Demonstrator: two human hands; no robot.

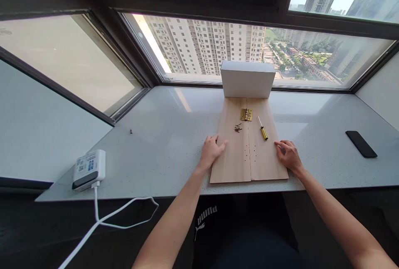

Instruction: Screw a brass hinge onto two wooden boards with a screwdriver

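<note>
Two pale wooden boards lie side by side, the left board (232, 165) and the right board (268, 163), with a narrow seam between them. Small dark holes flank the seam. My left hand (212, 151) grips the left board's outer edge, thumb on top. At the opposite edge, my right hand (288, 155) has its fingers curled against the right board. A brass hinge (246, 114) rests across the seam near the far end. Several screws (238, 128) lie loose on the left board, and a yellow-and-black screwdriver (262, 128) lies on the right one.
Behind the boards stands a white box (247, 80) against the window. A black phone-like slab (361, 144) lies at the right of the pale counter (168, 144). To the left are a white device (90, 169) with a cable (115, 213) and a tiny dark object (131, 131).
</note>
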